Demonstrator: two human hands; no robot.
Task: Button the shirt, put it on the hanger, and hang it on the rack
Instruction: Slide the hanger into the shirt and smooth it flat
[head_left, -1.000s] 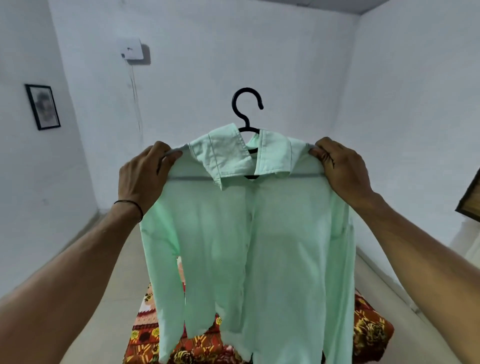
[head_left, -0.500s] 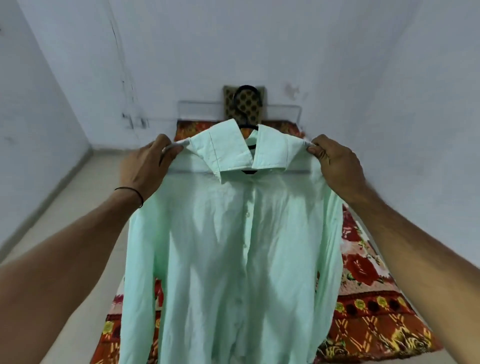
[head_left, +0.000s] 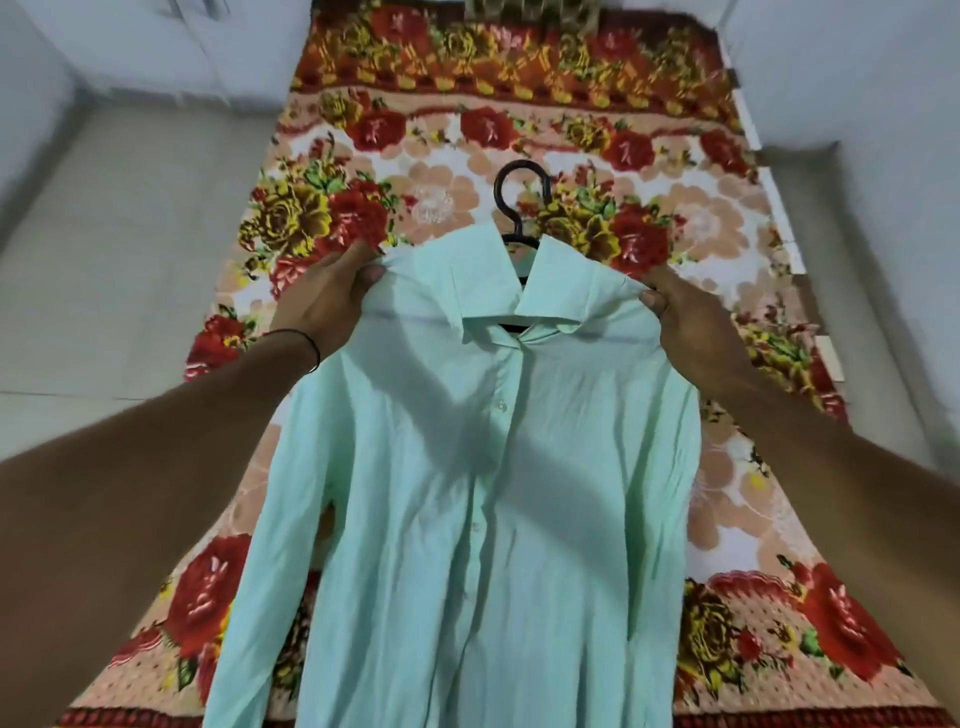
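Both hands hold the mint green shirt (head_left: 467, 467) by its shoulders: the left hand (head_left: 324, 301) pinches one, the right hand (head_left: 696, 327) pinches the other. Between them the black hanger (head_left: 519, 208) hook pokes out of the collar. Below lies a flowery blanket (head_left: 519, 104).

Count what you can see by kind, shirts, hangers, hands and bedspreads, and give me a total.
shirt: 1
hanger: 1
hands: 2, left hand and right hand, each pinching a shirt shoulder
bedspread: 1
Total: 5
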